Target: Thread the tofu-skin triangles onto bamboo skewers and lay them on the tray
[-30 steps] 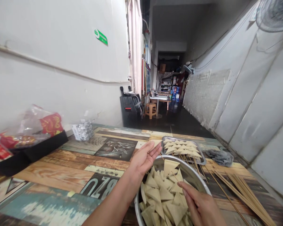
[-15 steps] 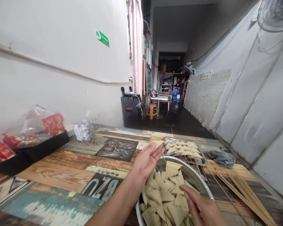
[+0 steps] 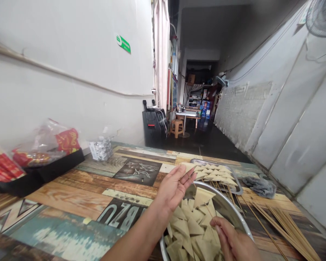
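Note:
Over the metal bowl (image 3: 244, 223), my left hand (image 3: 176, 183) pinches a pale folded triangle of tofu skin (image 3: 188, 167) between thumb and fingers. My right hand (image 3: 230, 235) grips a thin bamboo skewer (image 3: 208, 210) low down. That skewer slants up and left toward the left hand, and a tofu skin piece (image 3: 203, 197) sits along it. Whether the tip enters the piece in my left hand is hidden by the fingers. Many loose tofu skin triangles (image 3: 191, 224) fill the bowl under both hands.
Behind the bowl, a metal tray (image 3: 238, 189) holds rows of skewered triangles. Bare bamboo skewers (image 3: 290, 228) lie to the right, near a grey crumpled cloth (image 3: 260, 186). On the left are a black box (image 3: 62, 166) with red packets and a clear bag of silvery packets (image 3: 101, 148).
The view has turned slightly left, so the scene sits further right in the picture. Both hands keep nearly the same pose and hold.

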The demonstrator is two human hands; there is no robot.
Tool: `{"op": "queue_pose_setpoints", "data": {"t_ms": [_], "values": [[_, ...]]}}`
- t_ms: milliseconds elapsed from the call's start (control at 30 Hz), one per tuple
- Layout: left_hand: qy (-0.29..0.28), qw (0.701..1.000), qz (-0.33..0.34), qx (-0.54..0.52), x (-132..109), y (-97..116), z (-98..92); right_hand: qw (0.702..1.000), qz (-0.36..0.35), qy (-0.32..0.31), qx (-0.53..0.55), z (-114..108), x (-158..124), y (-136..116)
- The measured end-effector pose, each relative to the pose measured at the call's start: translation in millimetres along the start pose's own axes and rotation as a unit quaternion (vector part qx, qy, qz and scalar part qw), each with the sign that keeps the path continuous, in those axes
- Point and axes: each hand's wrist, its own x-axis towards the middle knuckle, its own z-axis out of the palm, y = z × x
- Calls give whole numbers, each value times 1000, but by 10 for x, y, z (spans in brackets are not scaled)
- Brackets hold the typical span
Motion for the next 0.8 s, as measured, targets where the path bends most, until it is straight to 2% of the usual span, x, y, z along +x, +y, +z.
{"op": "queue_pose_setpoints", "data": {"t_ms": [433, 667, 800], "values": [[-29, 999, 1, 14, -47, -15, 6, 998, 50, -49, 5, 19, 23, -10], [-15, 1000, -8, 16, -80, -57, 3, 998, 50, -41, 9, 5, 41, -38], [-14, 997, -50, 51, -121, -107, 33, 998, 58, -23, 12, -37, 77, -120]]}}
